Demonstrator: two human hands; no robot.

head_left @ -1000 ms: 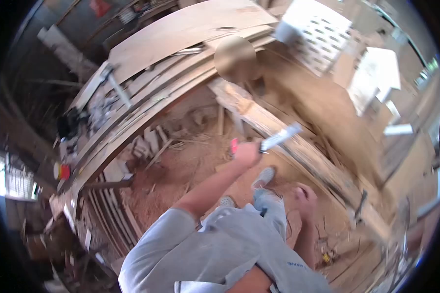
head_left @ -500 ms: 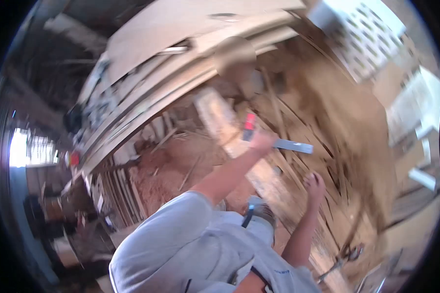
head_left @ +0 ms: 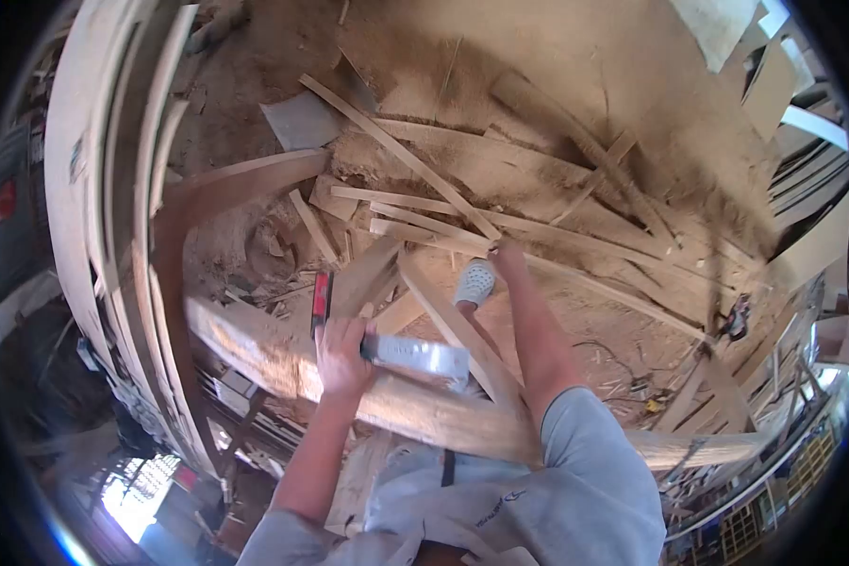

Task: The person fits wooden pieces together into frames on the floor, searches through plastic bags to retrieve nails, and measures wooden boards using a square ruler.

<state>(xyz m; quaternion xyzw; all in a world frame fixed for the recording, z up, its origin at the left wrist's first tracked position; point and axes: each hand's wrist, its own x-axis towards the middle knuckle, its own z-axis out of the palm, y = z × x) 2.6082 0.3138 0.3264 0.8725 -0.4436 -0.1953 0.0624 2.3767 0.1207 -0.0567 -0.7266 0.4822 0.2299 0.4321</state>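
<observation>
My left hand is closed around a tool with a red and black part and a broad metal blade that points right. It is over the thick wooden beam, which lies across in front of my body. Farther out and to the right, my right hand is closed at the near end of a thin wooden strip. Its fingertips are small and partly hidden. My shoe shows just below that hand, beyond the beam.
Loose strips and boards lie crisscrossed on the dusty floor. Long stacked planks stand along the left side. A short board slants against the beam. At the right, a dark tool lies near a thin cord and scraps.
The view has swung round, and the beam now crosses in front of my body. My right hand has gone from empty and raised to the strip's end. The bladed tool stays in my left hand.
</observation>
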